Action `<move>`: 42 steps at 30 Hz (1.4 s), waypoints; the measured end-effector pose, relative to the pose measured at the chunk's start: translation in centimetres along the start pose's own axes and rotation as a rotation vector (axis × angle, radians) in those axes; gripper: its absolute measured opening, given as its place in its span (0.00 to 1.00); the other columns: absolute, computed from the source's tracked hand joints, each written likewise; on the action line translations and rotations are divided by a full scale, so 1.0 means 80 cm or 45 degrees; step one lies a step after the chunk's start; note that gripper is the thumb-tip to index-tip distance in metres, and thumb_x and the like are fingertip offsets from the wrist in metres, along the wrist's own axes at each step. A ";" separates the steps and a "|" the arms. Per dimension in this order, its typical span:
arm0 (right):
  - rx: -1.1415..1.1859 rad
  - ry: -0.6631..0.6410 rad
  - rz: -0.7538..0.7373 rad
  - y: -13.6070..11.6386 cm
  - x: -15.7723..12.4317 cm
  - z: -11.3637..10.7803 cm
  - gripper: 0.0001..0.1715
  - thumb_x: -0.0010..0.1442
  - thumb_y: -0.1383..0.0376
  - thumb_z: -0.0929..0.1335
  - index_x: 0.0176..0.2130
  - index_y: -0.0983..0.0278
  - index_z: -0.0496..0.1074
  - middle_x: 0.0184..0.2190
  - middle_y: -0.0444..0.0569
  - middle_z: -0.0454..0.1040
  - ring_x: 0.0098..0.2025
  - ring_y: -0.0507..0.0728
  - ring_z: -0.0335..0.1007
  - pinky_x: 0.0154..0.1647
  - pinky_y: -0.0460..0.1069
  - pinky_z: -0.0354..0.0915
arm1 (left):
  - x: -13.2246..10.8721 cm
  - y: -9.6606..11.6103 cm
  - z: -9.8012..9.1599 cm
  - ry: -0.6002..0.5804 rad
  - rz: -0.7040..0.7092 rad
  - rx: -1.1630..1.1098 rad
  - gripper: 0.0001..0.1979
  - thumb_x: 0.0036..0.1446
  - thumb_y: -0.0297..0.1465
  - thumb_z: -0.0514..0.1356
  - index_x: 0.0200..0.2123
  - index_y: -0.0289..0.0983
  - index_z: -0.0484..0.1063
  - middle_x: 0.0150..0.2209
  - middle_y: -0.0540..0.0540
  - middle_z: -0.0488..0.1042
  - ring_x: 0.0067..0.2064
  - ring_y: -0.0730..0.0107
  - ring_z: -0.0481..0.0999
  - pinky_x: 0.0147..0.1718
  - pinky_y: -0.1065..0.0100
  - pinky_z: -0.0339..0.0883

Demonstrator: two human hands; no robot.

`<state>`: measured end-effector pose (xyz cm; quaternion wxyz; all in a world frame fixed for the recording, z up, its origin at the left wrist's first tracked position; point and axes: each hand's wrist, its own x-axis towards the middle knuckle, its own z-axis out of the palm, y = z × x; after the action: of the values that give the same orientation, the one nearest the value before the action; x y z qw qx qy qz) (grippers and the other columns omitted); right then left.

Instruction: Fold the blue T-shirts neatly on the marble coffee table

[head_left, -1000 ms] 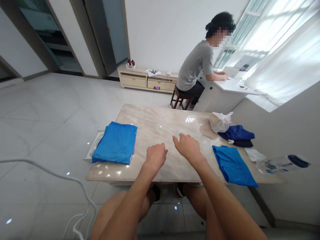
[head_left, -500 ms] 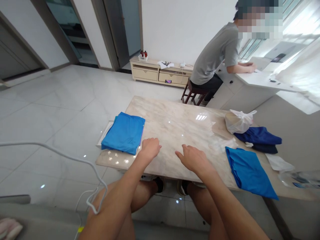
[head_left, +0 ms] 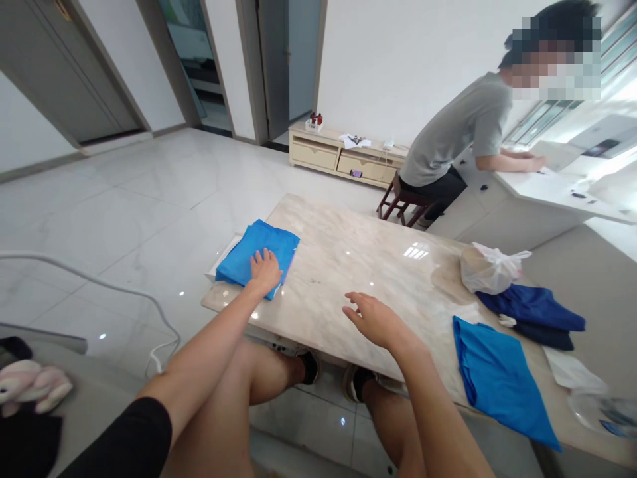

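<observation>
My left hand (head_left: 265, 268) lies with spread fingers on a folded blue cloth (head_left: 239, 255) at the left end of the marble-patterned table (head_left: 328, 232). Under that cloth the edge of a white tray or box (head_left: 223, 255) shows. My right hand (head_left: 373, 317) hovers over or rests lightly near the table's front middle, fingers loosely stretched, holding nothing. To its right, a second folded blue cloth (head_left: 502, 378) hangs partly over the front edge.
At the table's right stand a tied white plastic bag (head_left: 490, 265), dark blue cloth (head_left: 537, 309), white paper (head_left: 572, 370) and a clear plastic bottle (head_left: 604, 411). Beyond, a person in a grey shirt (head_left: 462, 133) sits on a stool at a white counter (head_left: 562, 189).
My left hand has moved left from the bare tabletop onto the folded blue cloth. My right hand stays in about the same place. The view has swung left.
</observation>
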<state>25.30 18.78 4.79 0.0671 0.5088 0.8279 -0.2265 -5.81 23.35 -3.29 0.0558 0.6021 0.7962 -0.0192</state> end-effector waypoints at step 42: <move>0.057 0.516 0.420 0.028 -0.060 -0.056 0.31 0.66 0.73 0.64 0.65 0.59 0.75 0.53 0.56 0.84 0.55 0.67 0.80 0.47 0.52 0.67 | -0.118 0.186 -0.096 -0.248 0.377 -2.137 0.26 0.60 0.56 0.71 0.35 0.39 0.71 0.26 0.55 0.70 0.27 0.75 0.69 0.30 0.74 0.68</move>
<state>30.09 17.73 9.70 -0.0755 0.6733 0.7249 -0.1241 10.51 19.18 5.94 0.5530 0.4549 0.4515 0.5323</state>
